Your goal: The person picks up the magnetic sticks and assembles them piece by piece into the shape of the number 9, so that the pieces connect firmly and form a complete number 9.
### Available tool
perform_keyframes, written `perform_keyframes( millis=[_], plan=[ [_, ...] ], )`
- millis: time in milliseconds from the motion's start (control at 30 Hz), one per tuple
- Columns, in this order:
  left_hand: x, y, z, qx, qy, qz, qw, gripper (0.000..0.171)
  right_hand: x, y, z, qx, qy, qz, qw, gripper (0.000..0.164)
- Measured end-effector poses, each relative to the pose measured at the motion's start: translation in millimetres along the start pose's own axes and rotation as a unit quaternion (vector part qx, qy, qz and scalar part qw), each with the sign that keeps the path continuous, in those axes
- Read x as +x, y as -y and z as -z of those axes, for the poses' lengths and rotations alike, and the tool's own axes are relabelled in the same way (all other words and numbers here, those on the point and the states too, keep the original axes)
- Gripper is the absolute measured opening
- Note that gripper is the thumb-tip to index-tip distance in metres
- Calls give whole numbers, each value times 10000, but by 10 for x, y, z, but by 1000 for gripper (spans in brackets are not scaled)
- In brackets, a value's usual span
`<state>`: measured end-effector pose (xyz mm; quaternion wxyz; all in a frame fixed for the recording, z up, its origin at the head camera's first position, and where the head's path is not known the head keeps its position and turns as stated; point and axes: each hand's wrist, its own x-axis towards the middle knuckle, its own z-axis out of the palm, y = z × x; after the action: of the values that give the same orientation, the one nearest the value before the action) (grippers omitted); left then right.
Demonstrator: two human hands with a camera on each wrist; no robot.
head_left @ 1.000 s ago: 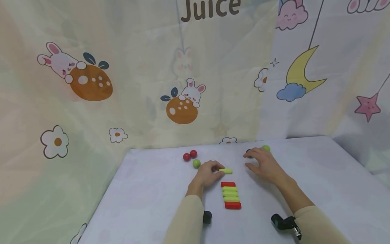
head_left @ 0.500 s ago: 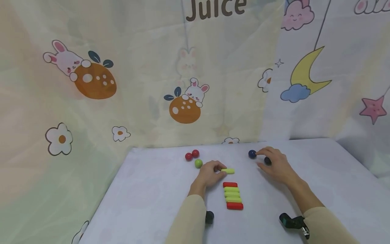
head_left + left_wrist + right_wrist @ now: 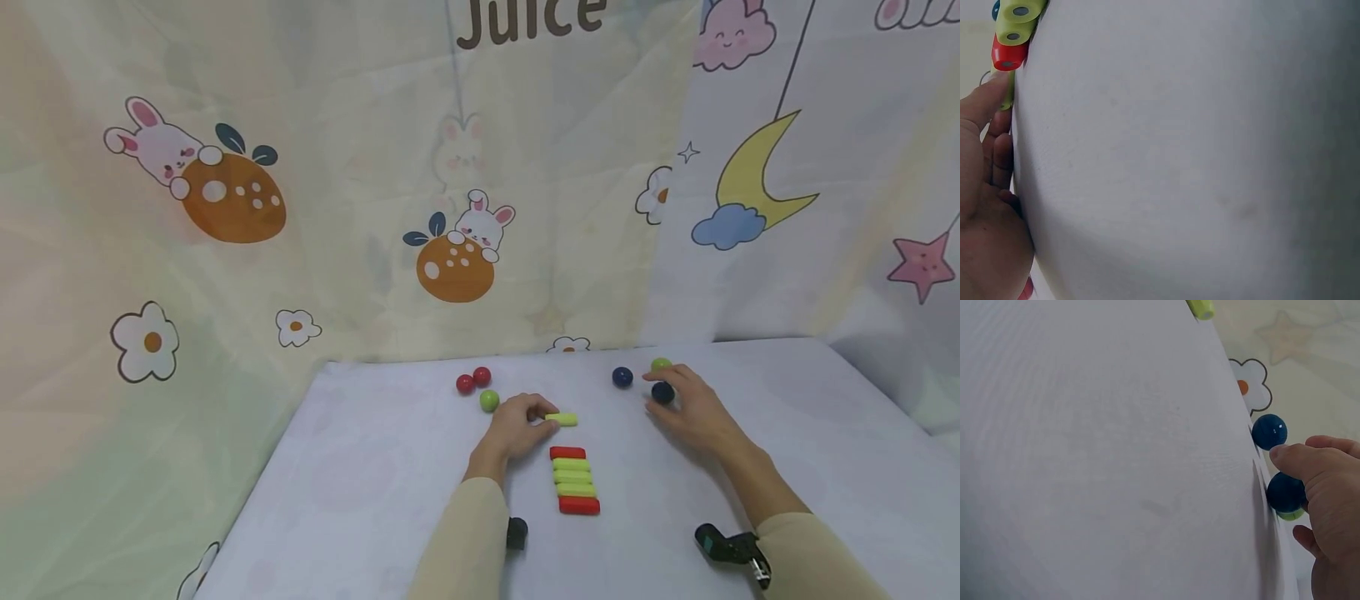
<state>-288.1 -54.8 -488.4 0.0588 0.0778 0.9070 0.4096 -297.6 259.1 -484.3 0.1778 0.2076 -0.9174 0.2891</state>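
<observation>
By the fingers of the left hand (image 3: 517,427), a yellow stick (image 3: 562,419) is pinched at its left end; its right end is left free. Its long axis is laid from left to right, in much the same line as the sticks of the row (image 3: 574,477), from which it is separated by a gap on the far side. The row is made up of three yellow sticks between two red ones, set side by side. The stick is much nearer to the left hand than to the right.

At the right hand (image 3: 693,410), the fingers are bent and parted, and a blue ball (image 3: 662,392) is framed between thumb and forefinger; whether it is touched cannot be told. A second blue ball (image 3: 622,377) is placed just left of the fingertips, and a green ball (image 3: 661,364) behind them. Beyond the left hand, another green ball (image 3: 489,401) and two red balls (image 3: 473,380) are grouped on the table (image 3: 360,500).

"Juice" can be read on the backdrop (image 3: 337,167), cut off at the top; no brand or label can be made out on the sticks or balls.
</observation>
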Motion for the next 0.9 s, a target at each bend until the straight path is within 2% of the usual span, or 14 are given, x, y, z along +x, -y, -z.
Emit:
perform_keyframes(
  millis=[467, 633, 900],
  plan=[
    [9, -27, -15, -27, 63, 13, 10000, 16, -111, -7, -22, 79, 374, -280, 9989, 38],
    [-3, -21, 6, -31, 33, -9, 10000, 16, -108, 76, -74, 233, 559, -500, 9969, 39],
    [-11, -26, 7, -71, 27, 20, 10000, 16, -79, 254, -224, 503, 595, -641, 9949, 43]
  ],
)
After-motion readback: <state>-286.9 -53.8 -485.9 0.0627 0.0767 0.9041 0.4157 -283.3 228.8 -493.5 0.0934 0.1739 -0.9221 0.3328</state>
